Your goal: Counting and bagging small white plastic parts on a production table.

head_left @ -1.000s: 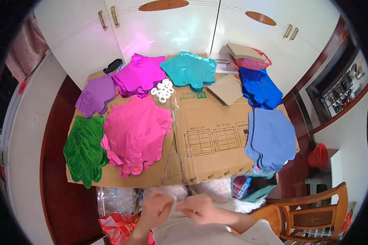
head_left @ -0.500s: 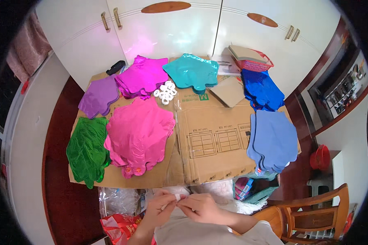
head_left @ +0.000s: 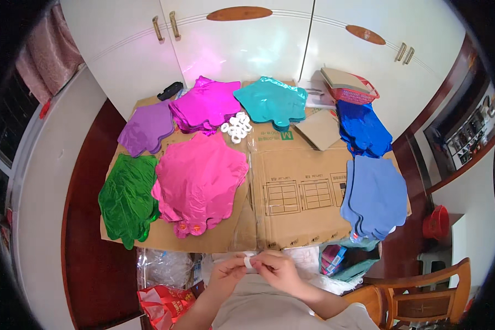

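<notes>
Close to my body, below the front edge of the cardboard, my left hand (head_left: 229,273) and my right hand (head_left: 279,270) meet. Both pinch a small white roll (head_left: 248,262) between their fingertips, which partly hide it. Similar small white rolls (head_left: 237,127) lie clustered on the cardboard (head_left: 291,159). Around them are flat stacks of shiny foil balloons: pink (head_left: 201,179), magenta (head_left: 206,104), and teal (head_left: 272,102). A purple stack (head_left: 146,127) and a green one (head_left: 127,198) lie at the left, a dark blue one (head_left: 363,126) and a pale blue one (head_left: 377,192) at the right.
Brown card pieces (head_left: 320,129) lie near a red basket (head_left: 363,96) at the back right. White cabinet doors (head_left: 236,44) stand behind. A wooden chair (head_left: 423,286) is at the lower right, a red plastic bag (head_left: 162,302) at the lower left.
The scene has shifted slightly to the right in view. My hands remain together, and the white roll between the fingertips shows more clearly.
</notes>
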### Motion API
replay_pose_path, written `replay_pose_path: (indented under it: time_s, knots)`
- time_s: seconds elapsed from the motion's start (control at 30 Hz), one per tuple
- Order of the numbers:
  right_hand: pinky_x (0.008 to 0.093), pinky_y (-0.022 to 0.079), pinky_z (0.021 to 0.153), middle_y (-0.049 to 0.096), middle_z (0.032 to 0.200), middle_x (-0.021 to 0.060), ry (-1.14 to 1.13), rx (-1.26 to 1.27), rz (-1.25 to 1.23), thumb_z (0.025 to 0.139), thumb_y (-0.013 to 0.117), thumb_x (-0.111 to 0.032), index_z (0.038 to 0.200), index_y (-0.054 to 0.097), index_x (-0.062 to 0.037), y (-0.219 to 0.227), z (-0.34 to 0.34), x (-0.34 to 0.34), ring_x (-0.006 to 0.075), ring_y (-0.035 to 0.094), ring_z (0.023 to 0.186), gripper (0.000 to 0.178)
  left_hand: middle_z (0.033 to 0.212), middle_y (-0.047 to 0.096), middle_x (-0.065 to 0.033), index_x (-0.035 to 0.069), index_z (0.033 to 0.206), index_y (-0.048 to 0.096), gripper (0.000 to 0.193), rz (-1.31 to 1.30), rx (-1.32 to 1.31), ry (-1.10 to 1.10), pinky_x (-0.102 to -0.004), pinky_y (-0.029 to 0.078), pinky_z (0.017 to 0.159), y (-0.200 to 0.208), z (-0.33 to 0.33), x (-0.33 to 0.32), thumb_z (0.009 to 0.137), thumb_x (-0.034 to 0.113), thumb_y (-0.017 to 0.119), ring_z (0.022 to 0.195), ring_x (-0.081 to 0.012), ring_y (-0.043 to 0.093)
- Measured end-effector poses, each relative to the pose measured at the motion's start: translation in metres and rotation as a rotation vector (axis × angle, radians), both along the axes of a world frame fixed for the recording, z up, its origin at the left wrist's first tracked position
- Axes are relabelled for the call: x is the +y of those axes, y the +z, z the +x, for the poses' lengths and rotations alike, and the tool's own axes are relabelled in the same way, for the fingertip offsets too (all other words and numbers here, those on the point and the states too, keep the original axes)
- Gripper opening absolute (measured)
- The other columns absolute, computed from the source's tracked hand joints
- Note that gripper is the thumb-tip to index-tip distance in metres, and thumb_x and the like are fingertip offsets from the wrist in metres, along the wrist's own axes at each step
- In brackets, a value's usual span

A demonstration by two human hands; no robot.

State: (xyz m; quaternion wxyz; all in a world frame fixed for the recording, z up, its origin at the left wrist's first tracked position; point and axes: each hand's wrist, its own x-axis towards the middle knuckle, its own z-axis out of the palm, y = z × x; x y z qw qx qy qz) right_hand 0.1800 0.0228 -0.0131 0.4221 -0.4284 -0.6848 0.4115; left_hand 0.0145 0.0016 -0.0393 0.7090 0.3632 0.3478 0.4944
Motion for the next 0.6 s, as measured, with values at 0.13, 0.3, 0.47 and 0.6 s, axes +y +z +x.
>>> replay_pose_path:
  time_s: [0.13, 0.3, 0.47, 0.6]
  knots:
    - [0.0230, 0.045, 0.050, 0.063, 0.077, 0.0096, -0.073, 0.054, -0.242, 0.076, 0.058, -0.003, 0.088, 0.064, -0.0035, 0.007, -0.001, -0.004, 0.0116, 0.058, 0.057, 0.013, 0.103, 0.053, -0.0057, 0.002, 0.102, 0.059, 0.022, 0.341, 0.421, 0.057, -0.0242, 0.038, 0.078, 0.009, 0.003, 0.006, 0.081, -0.002, 0.050, 0.089, -0.0145, 0.050]
    - [0.0209, 0.041, 0.047, 0.060, 0.067, 0.0072, -0.117, 0.162, -0.279, 0.073, 0.064, -0.005, 0.087, 0.064, -0.0016, -0.013, -0.001, -0.007, 0.0074, 0.053, 0.054, 0.014, 0.098, 0.059, -0.0102, 0.002, 0.102, 0.058, 0.023, 0.499, 0.668, 0.079, -0.0278, 0.044, 0.074, 0.010, 0.009, 0.010, 0.080, -0.001, 0.052, 0.089, -0.0182, 0.056]
    - [0.0243, 0.042, 0.047, 0.059, 0.064, 0.0064, -0.109, -0.121, 0.082, 0.068, 0.069, -0.009, 0.081, 0.063, -0.0024, -0.002, 0.003, -0.003, 0.0135, 0.054, 0.052, 0.015, 0.086, 0.063, -0.0102, 0.002, 0.099, 0.059, 0.021, 0.539, 0.832, 0.093, -0.0259, 0.046, 0.063, 0.009, 0.009, 0.006, 0.078, 0.003, 0.058, 0.077, -0.0162, 0.060]
    - [0.0283, 0.047, 0.053, 0.061, 0.073, 0.0069, -0.024, -0.211, 0.267, 0.068, 0.070, -0.014, 0.081, 0.063, -0.0038, -0.001, 0.010, 0.007, 0.0201, 0.059, 0.063, 0.018, 0.078, 0.062, -0.0073, 0.003, 0.095, 0.060, 0.019, 0.351, 0.874, -0.011, -0.0242, 0.044, 0.058, 0.020, 0.005, 0.006, 0.076, 0.007, 0.061, 0.070, -0.0110, 0.058]
